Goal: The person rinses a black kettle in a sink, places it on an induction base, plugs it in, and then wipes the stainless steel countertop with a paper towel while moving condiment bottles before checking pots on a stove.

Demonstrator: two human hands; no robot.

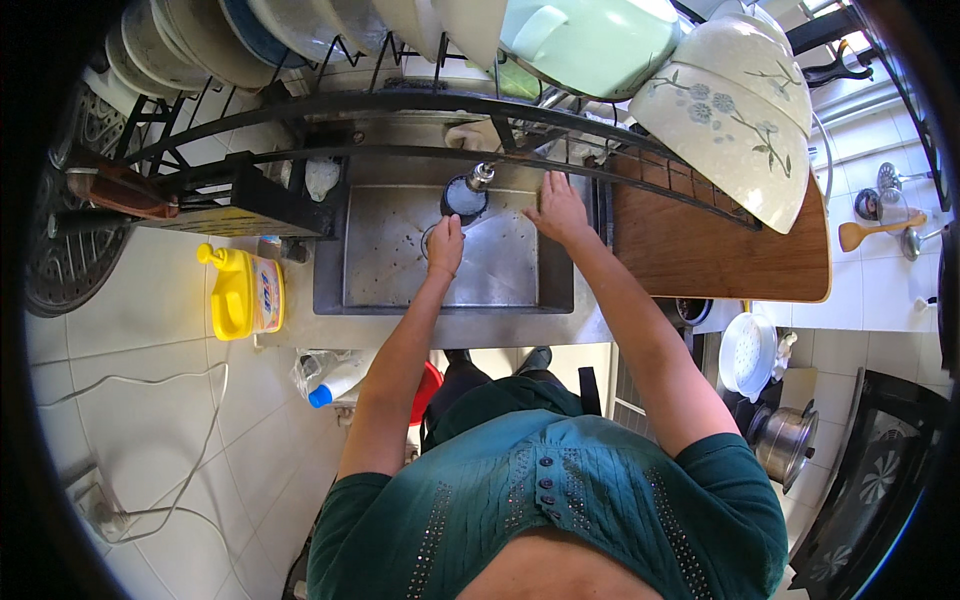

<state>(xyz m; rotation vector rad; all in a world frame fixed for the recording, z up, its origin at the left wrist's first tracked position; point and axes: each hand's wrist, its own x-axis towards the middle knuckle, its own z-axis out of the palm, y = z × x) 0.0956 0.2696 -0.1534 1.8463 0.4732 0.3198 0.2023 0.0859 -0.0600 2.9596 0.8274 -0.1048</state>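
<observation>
My left hand holds a small dark-rimmed vessel under the metal faucet. Whitish, cloudy-looking contents show inside it; whether they are water or foam I cannot tell. Below both is the stainless steel sink, its floor wet and dotted with dark specks. My right hand rests at the basin's right inner wall, near the back corner, fingers spread a little and with nothing seen in it.
A black dish rack with plates and bowls arches over the sink. A brown wooden board lies on the right. On the left stands a yellow detergent bottle. A steel pot sits at lower right.
</observation>
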